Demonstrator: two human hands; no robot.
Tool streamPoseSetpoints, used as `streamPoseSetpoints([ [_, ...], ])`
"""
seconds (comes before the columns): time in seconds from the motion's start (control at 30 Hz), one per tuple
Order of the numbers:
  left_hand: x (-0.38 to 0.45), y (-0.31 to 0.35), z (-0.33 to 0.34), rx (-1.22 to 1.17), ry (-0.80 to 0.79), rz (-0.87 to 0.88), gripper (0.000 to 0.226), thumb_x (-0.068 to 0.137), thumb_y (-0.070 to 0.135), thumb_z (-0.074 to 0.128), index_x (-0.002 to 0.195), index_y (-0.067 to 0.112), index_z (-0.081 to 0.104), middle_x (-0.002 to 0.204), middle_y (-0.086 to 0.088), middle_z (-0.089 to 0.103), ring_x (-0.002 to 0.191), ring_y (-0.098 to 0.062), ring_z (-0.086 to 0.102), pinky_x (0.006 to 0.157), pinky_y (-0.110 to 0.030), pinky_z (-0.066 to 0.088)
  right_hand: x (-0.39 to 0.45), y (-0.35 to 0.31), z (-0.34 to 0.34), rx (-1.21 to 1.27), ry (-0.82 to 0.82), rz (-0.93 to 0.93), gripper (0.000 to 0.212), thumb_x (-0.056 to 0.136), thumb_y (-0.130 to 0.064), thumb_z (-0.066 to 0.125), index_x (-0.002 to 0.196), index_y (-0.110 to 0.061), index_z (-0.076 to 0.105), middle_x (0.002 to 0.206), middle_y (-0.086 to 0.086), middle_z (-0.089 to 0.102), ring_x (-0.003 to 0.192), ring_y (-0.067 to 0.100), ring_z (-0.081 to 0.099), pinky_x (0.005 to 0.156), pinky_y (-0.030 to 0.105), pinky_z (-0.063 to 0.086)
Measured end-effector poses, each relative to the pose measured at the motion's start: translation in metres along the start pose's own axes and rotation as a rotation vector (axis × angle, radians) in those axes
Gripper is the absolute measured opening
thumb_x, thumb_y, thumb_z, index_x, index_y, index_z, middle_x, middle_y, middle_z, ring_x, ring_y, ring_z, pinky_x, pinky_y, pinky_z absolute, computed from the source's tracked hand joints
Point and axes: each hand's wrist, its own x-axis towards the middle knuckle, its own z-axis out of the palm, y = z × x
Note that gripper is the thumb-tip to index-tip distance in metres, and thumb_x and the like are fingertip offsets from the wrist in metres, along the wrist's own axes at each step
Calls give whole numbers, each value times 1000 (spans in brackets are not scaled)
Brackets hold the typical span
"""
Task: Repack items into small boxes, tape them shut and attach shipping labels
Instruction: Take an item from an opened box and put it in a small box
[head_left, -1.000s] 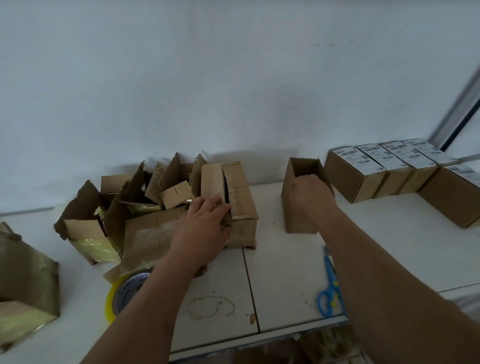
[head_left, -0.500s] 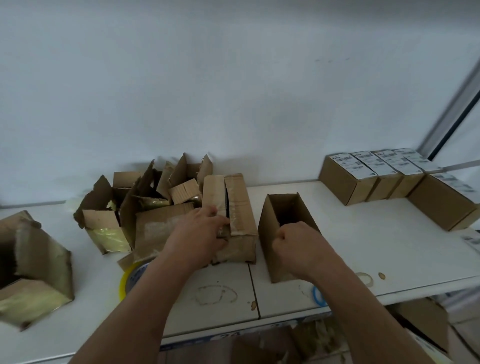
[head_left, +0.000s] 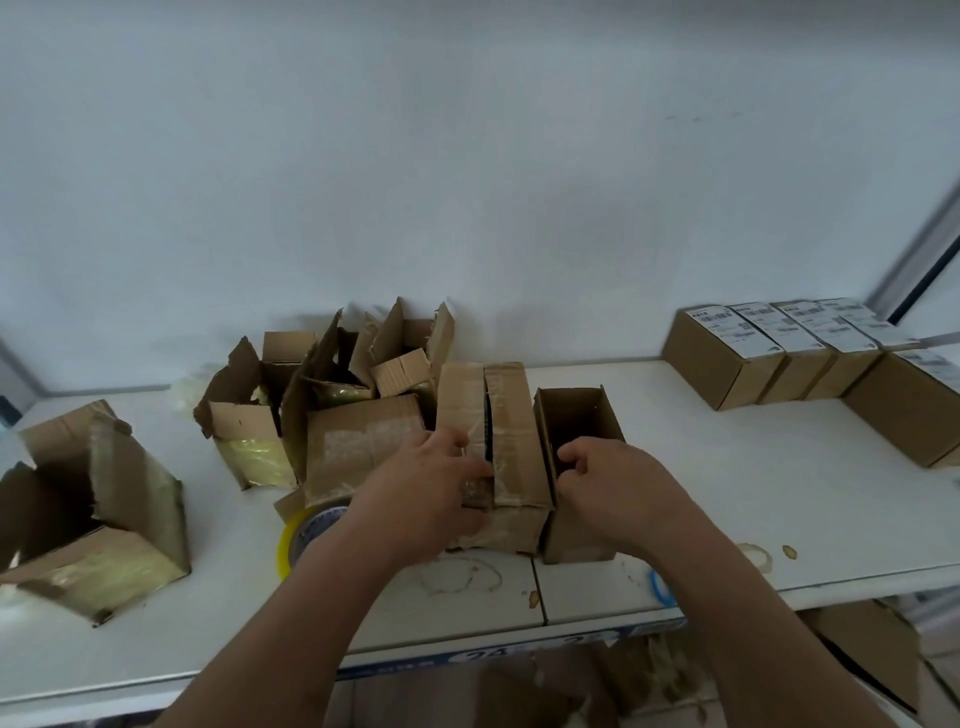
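A small open brown box (head_left: 582, 415) stands on the white table (head_left: 727, 493), right beside a taped, partly split carton (head_left: 511, 431). My right hand (head_left: 613, 488) grips the small box's near rim, fingers curled over the edge. My left hand (head_left: 431, 488) rests on the taped carton's near left flap, fingertips at the slit in the tape. What lies inside the carton is hidden. A roll of yellow tape (head_left: 306, 535) lies under my left forearm. Blue scissors (head_left: 661, 587) peek out beside my right forearm.
Several torn open cartons (head_left: 332, 405) crowd the back left. A larger open box (head_left: 98, 514) lies tipped at the far left. Several sealed, labelled boxes (head_left: 753, 358) line the back right. More cardboard (head_left: 862, 660) sits below the table edge.
My right hand has pulled the small open box from the back middle toward me and set it against the taped carton. My left hand has stayed on the carton.
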Motion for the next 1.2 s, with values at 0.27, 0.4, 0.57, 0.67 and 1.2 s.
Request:
streamPoseSetpoints([
  [0.27, 12, -10, -8, -488, 195, -181, 39, 94, 49, 55, 129, 32, 57, 123, 10, 53, 102, -7, 52, 86, -26, 45, 2, -12, 16, -166, 118, -272, 49, 96, -52, 47, 142, -38, 40, 147, -12, 36, 134, 11, 29, 112, 33, 24],
  [0.4, 33, -8, 0, -495, 287, -281, 39, 97, 50, 49, 130, 31, 56, 132, 5, 50, 106, -11, 52, 86, -30, 43, 6, -10, 31, -317, 109, -221, 62, 89, -73, 34, 141, -40, 37, 153, -9, 33, 145, 16, 16, 119, 42, 7],
  [0.57, 51, -6, 5, -364, 317, -395, 57, 92, 63, 47, 136, 27, 47, 138, -2, 42, 123, -23, 47, 93, -39, 43, 9, -10, 31, -306, 139, -168, 70, 84, -80, 33, 139, -37, 44, 150, -14, 39, 147, 12, 14, 121, 43, 2],
  [0.67, 57, -7, 8, -381, 267, -434, 74, 85, 70, 52, 141, 22, 39, 140, -4, 37, 125, -27, 46, 94, -41, 44, 9, -10, 30, -285, 133, -175, 70, 84, -79, 35, 139, -37, 44, 150, -16, 38, 147, 10, 12, 121, 41, -1],
  [1.2, 59, 0, 8, -357, 209, -481, 77, 83, 64, 60, 139, 16, 40, 140, -5, 35, 117, -30, 52, 81, -36, 42, 10, -10, 32, -266, 127, -198, 64, 85, -76, 38, 132, -35, 51, 146, -17, 43, 146, 7, 15, 119, 39, -3],
])
